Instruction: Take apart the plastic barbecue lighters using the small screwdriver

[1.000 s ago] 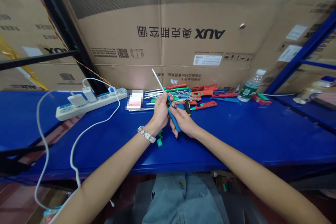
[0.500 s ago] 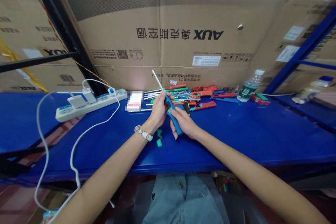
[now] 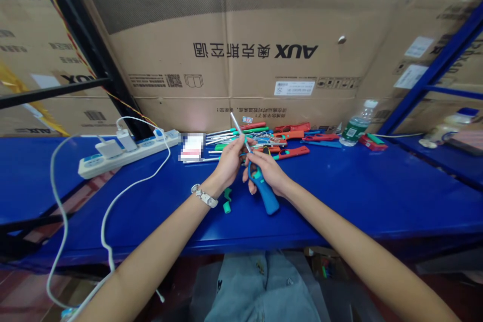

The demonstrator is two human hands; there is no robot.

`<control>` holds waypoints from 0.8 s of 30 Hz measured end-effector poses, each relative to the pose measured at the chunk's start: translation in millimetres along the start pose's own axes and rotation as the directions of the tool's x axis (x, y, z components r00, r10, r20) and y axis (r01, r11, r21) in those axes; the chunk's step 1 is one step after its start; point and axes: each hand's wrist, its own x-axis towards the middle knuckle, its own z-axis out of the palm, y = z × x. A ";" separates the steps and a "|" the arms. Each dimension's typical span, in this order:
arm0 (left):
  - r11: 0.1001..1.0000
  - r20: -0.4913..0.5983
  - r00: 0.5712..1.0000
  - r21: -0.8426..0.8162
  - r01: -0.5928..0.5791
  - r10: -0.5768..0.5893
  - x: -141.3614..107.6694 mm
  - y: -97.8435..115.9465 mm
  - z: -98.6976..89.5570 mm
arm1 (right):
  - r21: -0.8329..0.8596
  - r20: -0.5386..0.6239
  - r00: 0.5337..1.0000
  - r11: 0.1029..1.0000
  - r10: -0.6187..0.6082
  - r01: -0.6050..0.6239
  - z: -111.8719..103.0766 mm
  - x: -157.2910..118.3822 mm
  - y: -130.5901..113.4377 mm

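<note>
A blue lighter (image 3: pixel 266 192) with green parts and a long metal tube is held between both hands over the blue table. My left hand (image 3: pixel 231 160) pinches the metal tube near its middle. My right hand (image 3: pixel 267 171) is closed round the lighter where the tube meets the blue body, and the handle points down to the right. Small green plastic pieces (image 3: pixel 227 207) lie on the table below my left hand. Behind the hands is a pile of red, orange, green and blue lighters (image 3: pixel 293 152) with metal tubes.
A white power strip (image 3: pixel 113 159) with chargers and cables lies at the left. A green-labelled bottle (image 3: pixel 355 125) and a small red box (image 3: pixel 373 143) stand at the right. Large cardboard boxes (image 3: pixel 241 20) rise behind the blue table (image 3: pixel 339 196). Another bottle (image 3: pixel 451 128) is at the far right.
The blue lighter has shifted down and right, its handle now lower. My left hand has moved from the lighter's body to its metal tube. My right hand has moved slightly right.
</note>
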 end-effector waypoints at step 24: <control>0.905 -0.150 0.984 -0.425 0.027 -0.100 34.8 32.8 23.8 | -0.189 -0.116 0.982 0.974 -0.151 0.127 -6.3 7.6 11.2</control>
